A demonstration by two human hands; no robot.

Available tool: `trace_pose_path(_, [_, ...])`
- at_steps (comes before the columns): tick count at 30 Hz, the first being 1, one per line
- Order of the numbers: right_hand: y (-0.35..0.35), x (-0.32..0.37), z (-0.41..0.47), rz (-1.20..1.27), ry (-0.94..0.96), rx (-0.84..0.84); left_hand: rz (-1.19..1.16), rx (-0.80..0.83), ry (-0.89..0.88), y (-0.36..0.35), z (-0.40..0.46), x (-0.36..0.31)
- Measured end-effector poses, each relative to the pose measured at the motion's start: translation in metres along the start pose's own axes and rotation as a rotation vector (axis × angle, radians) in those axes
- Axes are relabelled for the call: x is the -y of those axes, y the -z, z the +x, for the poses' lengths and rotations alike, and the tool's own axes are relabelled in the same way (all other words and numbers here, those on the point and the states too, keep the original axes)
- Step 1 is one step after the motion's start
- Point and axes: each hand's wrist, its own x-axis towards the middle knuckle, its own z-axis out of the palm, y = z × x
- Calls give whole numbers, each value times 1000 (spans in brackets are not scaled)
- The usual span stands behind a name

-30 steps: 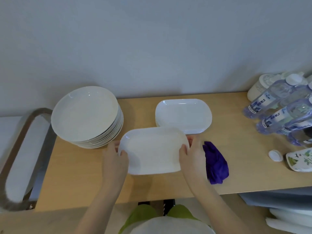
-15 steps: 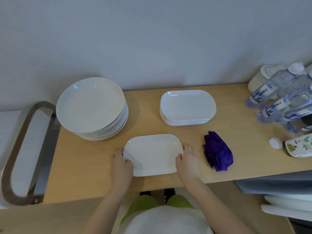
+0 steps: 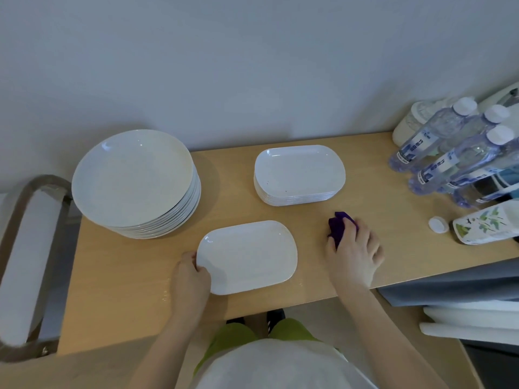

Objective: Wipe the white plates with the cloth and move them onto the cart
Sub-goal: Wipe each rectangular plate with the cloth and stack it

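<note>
A single white rectangular plate [image 3: 248, 255] lies flat near the front edge of the wooden table [image 3: 118, 290]. My left hand [image 3: 189, 279] holds its left rim, thumb on top. My right hand [image 3: 355, 255] lies over the purple cloth [image 3: 338, 226] to the plate's right, fingers curled onto it. Behind stands a stack of white rectangular plates [image 3: 299, 175]. A tall stack of round white plates [image 3: 134, 181] stands at the back left. The cart [image 3: 31, 248] with its grey handle is at the far left.
Several water bottles [image 3: 449, 147] stand at the back right, with a white cap [image 3: 438, 224] and a flower-printed pack [image 3: 486, 227] in front of them. The wall runs close behind the table. White and grey items lie lower right.
The plate has been set down on the table. My right hand has left its right rim and moved right onto the purple cloth. My left hand stays on the left rim.
</note>
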Motion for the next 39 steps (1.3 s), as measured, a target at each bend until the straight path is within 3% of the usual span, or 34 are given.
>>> trace_pose_path(4, [-2, -23, 17, 15, -92, 277, -18, 47, 10, 7, 8, 3])
trace_pose_path(8, [4, -16, 18, 312, -105, 188, -60, 76, 6, 11, 11, 3])
trace_pose_path(12, [14, 24, -20, 486, 72, 38, -96, 54, -45, 12, 8, 2])
trace_pose_path(14, [13, 50, -43, 529, 169, 57, -97, 28, -58, 11, 5, 2])
trace_pose_path(21, [-31, 116, -85, 182, 529, 343, -120, -32, -37, 5, -1, -2])
trace_pose_path(25, [-36, 105, -93, 19, 731, 294, -37, -57, -50, -1, -3, -5])
trace_pose_path(32, [-42, 73, -46, 11, 378, 170, 1, -48, -2, -2, -1, -4])
trace_pose_path(39, [-54, 123, -46, 59, 445, 246, -152, 37, 7, 6, 6, 0])
